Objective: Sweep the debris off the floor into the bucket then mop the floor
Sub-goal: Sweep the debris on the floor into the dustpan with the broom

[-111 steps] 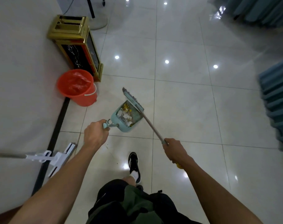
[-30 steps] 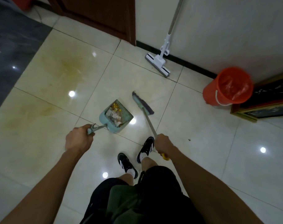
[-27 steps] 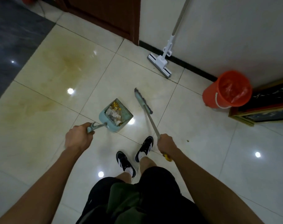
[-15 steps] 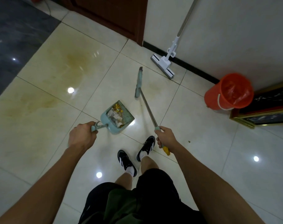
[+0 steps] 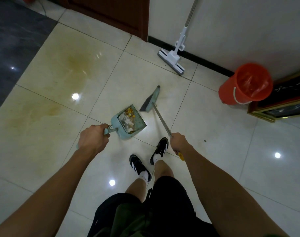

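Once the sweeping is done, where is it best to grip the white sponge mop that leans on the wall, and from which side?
Grip the white sponge mop on its bare metal pole, above the white plastic lever. Come from the open floor side, since the wall backs the tilted pole. The head rests flat on the tiles, so it should lift away cleanly.

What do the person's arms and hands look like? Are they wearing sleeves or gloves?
No sleeves and no gloves show. Both forearms are bare all the way down, and the left hand and right hand are bare too. No watch, ring or bracelet is visible. Lower down, the person wears dark shorts and black sneakers with white socks.
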Demonstrator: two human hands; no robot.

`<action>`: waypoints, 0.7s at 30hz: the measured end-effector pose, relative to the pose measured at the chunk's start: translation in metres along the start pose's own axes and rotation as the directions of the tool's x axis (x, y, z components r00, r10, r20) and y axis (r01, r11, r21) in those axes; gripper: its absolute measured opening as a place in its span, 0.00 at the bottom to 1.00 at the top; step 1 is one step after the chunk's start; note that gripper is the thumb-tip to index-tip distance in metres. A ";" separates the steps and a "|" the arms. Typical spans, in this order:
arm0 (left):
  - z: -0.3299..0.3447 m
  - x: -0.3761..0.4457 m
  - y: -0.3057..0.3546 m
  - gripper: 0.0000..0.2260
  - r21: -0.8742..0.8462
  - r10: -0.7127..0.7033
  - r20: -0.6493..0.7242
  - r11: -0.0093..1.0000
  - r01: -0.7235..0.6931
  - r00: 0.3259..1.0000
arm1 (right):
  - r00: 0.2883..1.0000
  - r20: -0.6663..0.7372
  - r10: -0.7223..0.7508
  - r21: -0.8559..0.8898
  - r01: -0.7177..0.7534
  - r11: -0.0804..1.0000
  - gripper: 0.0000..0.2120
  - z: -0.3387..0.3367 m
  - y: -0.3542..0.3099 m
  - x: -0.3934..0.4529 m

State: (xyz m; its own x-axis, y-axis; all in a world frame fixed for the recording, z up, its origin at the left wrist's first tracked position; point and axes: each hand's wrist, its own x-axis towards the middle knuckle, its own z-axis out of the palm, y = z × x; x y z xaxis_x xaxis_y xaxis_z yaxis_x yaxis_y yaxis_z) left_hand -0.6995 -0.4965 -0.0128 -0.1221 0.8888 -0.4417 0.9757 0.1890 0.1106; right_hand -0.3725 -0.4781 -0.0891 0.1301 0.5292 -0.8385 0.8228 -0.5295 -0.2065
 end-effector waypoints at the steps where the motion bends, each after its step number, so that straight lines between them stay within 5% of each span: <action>1: 0.000 -0.001 0.002 0.05 0.008 0.011 0.002 1.000 -0.011 1.000 | 1.000 -0.008 0.006 -0.018 -0.006 1.000 0.06 0.004 0.007 -0.003; 21: 0.040 -0.025 0.106 0.05 0.095 0.303 0.046 0.947 -0.306 0.952 | 0.939 -0.006 0.344 0.052 -0.343 0.938 0.10 0.034 0.200 -0.096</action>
State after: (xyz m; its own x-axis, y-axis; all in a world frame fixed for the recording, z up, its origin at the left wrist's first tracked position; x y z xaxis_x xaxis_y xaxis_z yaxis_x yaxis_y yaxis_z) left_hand -0.5855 -0.5154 -0.0253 0.1881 0.8841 -0.4278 0.9789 -0.1332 0.1552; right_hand -0.2389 -0.6577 -0.0670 0.4085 0.3184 -0.8554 0.6983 -0.7125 0.0682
